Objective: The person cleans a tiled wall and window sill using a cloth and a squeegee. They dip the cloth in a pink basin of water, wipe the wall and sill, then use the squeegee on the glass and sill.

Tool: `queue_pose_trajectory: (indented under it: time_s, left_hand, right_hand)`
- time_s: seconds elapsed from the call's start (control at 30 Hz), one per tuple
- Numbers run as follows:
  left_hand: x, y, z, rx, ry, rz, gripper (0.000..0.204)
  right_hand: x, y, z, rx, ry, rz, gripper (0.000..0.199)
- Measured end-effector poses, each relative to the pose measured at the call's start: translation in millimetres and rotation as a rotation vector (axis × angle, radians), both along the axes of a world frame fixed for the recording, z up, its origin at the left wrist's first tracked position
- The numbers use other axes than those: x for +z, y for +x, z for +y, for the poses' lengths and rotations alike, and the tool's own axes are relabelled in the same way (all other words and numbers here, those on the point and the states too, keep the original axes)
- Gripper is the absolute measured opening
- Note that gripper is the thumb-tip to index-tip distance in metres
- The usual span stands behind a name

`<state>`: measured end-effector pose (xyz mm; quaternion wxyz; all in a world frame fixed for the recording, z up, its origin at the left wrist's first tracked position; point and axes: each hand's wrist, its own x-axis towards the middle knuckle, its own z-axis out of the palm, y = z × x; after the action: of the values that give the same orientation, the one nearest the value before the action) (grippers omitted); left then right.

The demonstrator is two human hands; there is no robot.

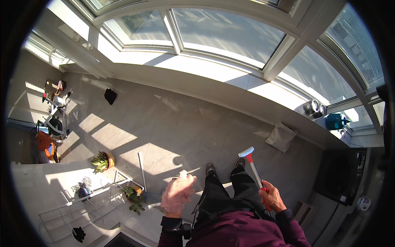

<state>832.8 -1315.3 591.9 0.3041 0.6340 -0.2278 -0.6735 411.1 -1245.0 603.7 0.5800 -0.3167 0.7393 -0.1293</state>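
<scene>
Scraper [255, 171] and cloth [178, 194] were both in hand, one to each side, so the step looked like one of carrying or readying. The next move, as I judged it, called for a firm hold and care over the blade [246, 152], which in this view lay just beside the right shoe [239, 163]. The right hand [273, 196] was low on its side, fingers wrapped round the red handle [266, 205], the scraper slanting forward and leftward. The left hand [173, 213] reached forward, the pink cloth over it; its fingers were hidden, so I could not tell whether they gripped the cloth or lay loose. The hands were well apart.
</scene>
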Motion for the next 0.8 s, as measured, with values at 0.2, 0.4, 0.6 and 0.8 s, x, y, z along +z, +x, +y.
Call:
queue_pose_trajectory:
  time_s: [0.2, 0.4, 0.6, 0.8]
  left_hand:
    - [22, -54, -7, 0.051, -0.011, 0.063, 0.020]
    - [32, -142, -8, 0.294, 0.035, 0.248, 0.017]
    - [40, -186, -16, -0.242, -0.162, -0.113, 0.011]
    - [-18, -162, -39, -0.422, -0.196, -0.525, 0.020]
  right_hand:
    - [-10, -55, 19, -0.114, -0.116, -0.175, 0.070]
    - [-58, -156, 1, 0.300, -0.339, 0.217, 0.056]
    - [-77, -193, -67, 0.339, -0.527, 0.176, 0.053]
    - [-92, -155, -205, 0.406, -0.492, 0.171, 0.052]
